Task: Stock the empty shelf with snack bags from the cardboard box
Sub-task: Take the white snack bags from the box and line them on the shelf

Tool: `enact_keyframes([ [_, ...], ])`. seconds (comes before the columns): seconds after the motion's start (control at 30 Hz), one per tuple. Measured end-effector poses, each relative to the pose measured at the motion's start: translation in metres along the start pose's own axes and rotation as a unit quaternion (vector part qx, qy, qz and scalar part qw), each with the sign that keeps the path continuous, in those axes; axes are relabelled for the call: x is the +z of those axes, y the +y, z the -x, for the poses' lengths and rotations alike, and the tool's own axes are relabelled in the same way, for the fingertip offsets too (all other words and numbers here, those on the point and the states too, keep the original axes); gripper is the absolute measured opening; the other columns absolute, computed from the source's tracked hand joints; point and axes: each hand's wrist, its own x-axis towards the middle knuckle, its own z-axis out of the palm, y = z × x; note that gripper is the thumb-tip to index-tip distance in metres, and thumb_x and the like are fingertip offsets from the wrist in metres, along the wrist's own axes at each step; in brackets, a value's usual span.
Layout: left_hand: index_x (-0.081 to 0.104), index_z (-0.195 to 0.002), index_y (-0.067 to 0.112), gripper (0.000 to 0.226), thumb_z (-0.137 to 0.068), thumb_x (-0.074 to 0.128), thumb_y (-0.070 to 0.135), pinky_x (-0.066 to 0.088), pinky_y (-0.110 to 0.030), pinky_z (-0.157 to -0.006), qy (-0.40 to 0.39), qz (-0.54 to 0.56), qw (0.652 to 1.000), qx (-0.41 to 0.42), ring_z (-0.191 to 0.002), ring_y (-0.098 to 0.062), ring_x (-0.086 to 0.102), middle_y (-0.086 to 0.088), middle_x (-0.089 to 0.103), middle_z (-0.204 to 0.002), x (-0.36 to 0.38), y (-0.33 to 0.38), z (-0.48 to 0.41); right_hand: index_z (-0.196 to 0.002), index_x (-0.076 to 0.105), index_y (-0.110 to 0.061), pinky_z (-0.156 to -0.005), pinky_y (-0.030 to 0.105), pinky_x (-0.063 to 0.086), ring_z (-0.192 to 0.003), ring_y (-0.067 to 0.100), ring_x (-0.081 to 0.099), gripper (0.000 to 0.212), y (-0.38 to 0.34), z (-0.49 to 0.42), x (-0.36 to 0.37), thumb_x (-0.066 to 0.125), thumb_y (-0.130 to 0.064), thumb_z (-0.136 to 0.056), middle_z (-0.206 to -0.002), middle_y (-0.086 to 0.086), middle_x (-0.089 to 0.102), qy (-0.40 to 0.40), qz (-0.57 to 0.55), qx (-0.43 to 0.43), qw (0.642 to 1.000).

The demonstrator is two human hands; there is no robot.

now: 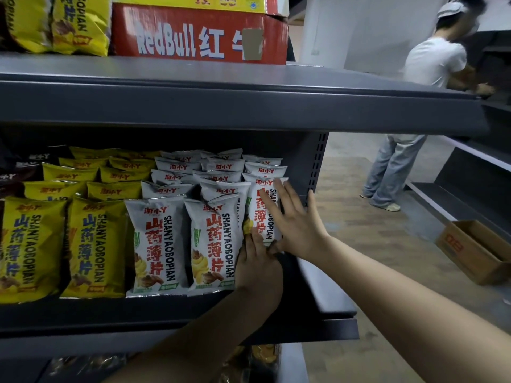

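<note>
At the shelf's (pixel 326 294) right end, our right hand (pixel 296 228) presses the white snack bag (pixel 255 214) upright, fingers straight. Left hand (pixel 258 266) meets its base, grip unclear. We should square it with the neighbouring bags (pixel 213 239).

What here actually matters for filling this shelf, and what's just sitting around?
Part of the job:
right hand, flat on the rightmost white snack bag
left hand at that bag's foot
shelf
stocked white bags and yellow bags
open cardboard box on the floor

Just there:
Red Bull carton on the top shelf
another person at the next shelving
</note>
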Motion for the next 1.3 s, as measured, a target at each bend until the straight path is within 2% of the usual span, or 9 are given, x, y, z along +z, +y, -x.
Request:
enact_keyframes([
  [0.1, 0.005, -0.149, -0.001, 0.068, -0.1, 0.031, 0.037, 0.007, -0.04, -0.119, -0.006, 0.01, 1.0, -0.012, -0.146, -0.034, -0.003, -0.024, -0.013, -0.155, 0.004, -0.001, 0.006, -0.15, -0.003, -0.02, -0.104, 0.069, 0.026, -0.146, 0.035, 0.016, 0.139, -0.005, 0.0, 0.008, 0.077, -0.071, -0.049, -0.159, 0.02, 0.009, 0.016, 0.019, 0.023, 0.999],
  [0.27, 0.003, -0.148, -0.004, 0.078, -0.098, 0.035, 0.046, 0.01, -0.041, -0.119, -0.021, 0.043, 0.999, -0.026, -0.146, -0.034, 0.004, -0.025, -0.009, -0.156, 0.003, 0.005, 0.009, -0.144, -0.025, -0.025, -0.11, 0.067, 0.011, -0.147, 0.033, -0.008, 0.128, -0.007, -0.002, 0.008, 0.071, -0.062, -0.068, -0.158, 0.016, -0.017, 0.007, -0.001, 0.023, 1.0],
  [0.37, 0.01, -0.148, -0.002, 0.07, -0.098, 0.039, 0.037, 0.014, -0.042, -0.118, -0.026, 0.055, 0.998, -0.015, -0.145, -0.035, 0.009, -0.024, 0.001, -0.156, 0.0, 0.004, 0.012, -0.15, -0.012, -0.024, -0.109, 0.067, 0.019, -0.147, 0.033, 0.005, 0.127, -0.009, 0.005, 0.0, 0.075, -0.061, -0.065, -0.16, 0.015, -0.004, 0.011, 0.002, 0.026, 1.0],
  [0.47, 0.027, -0.144, 0.004, 0.058, -0.094, 0.043, 0.029, 0.023, -0.041, -0.115, 0.011, 0.069, 0.998, 0.005, -0.139, -0.033, 0.024, -0.018, 0.029, -0.147, -0.001, 0.0, 0.018, -0.148, 0.012, -0.019, -0.099, 0.063, 0.038, -0.138, 0.033, 0.035, 0.124, -0.009, 0.016, 0.002, 0.084, -0.054, -0.053, -0.154, 0.015, 0.029, 0.047, 0.002, 0.035, 0.998],
  [0.63, 0.042, -0.137, 0.021, 0.047, -0.091, 0.041, 0.026, 0.024, -0.04, -0.115, 0.098, 0.089, 0.991, 0.028, -0.136, -0.026, 0.031, -0.004, 0.046, -0.139, -0.004, 0.0, 0.028, -0.134, 0.053, -0.014, -0.084, 0.047, 0.052, -0.117, 0.032, 0.058, 0.089, -0.007, 0.044, -0.004, 0.082, -0.035, -0.052, -0.135, 0.015, 0.054, 0.104, -0.027, 0.033, 0.994],
  [0.83, 0.055, -0.122, 0.027, 0.036, -0.088, 0.041, 0.022, 0.03, -0.041, -0.11, 0.136, 0.1, 0.985, 0.046, -0.123, -0.022, 0.047, 0.002, 0.058, -0.125, -0.013, 0.005, 0.047, -0.143, 0.036, -0.013, -0.089, 0.047, 0.044, -0.127, 0.037, 0.04, 0.08, -0.01, 0.081, -0.032, 0.065, -0.048, -0.077, -0.149, 0.015, 0.033, 0.026, -0.068, 0.052, 0.996],
  [1.0, 0.058, -0.116, 0.024, 0.03, -0.089, 0.045, 0.02, 0.041, -0.039, -0.1, 0.156, 0.135, 0.977, 0.054, -0.112, -0.023, 0.056, -0.001, 0.062, -0.118, -0.018, 0.012, 0.072, -0.112, 0.064, -0.009, -0.052, 0.034, 0.048, -0.089, 0.037, 0.062, 0.06, -0.019, 0.12, -0.043, 0.078, -0.04, -0.063, -0.118, 0.017, 0.061, 0.031, -0.071, 0.058, 0.995],
  [1.17, 0.056, -0.116, 0.022, 0.027, -0.092, 0.043, 0.02, 0.044, -0.033, -0.084, 0.132, 0.146, 0.979, 0.049, -0.111, -0.024, 0.055, -0.001, 0.057, -0.12, -0.015, 0.016, 0.105, -0.11, 0.062, -0.008, -0.054, 0.034, 0.047, -0.092, 0.037, 0.061, 0.052, -0.033, 0.154, -0.051, 0.071, -0.034, -0.066, -0.118, 0.016, 0.06, 0.019, -0.081, 0.038, 0.996],
  [1.3, 0.06, -0.108, 0.025, 0.023, -0.09, 0.048, 0.02, 0.046, -0.032, -0.074, 0.164, 0.16, 0.971, 0.069, -0.1, -0.025, 0.061, 0.002, 0.064, -0.109, 0.004, 0.011, 0.14, -0.105, 0.064, -0.01, -0.049, 0.031, 0.045, -0.08, 0.034, 0.062, 0.052, -0.05, 0.185, -0.051, 0.04, -0.04, -0.069, -0.106, 0.013, 0.063, 0.015, -0.105, 0.061, 0.992],
])
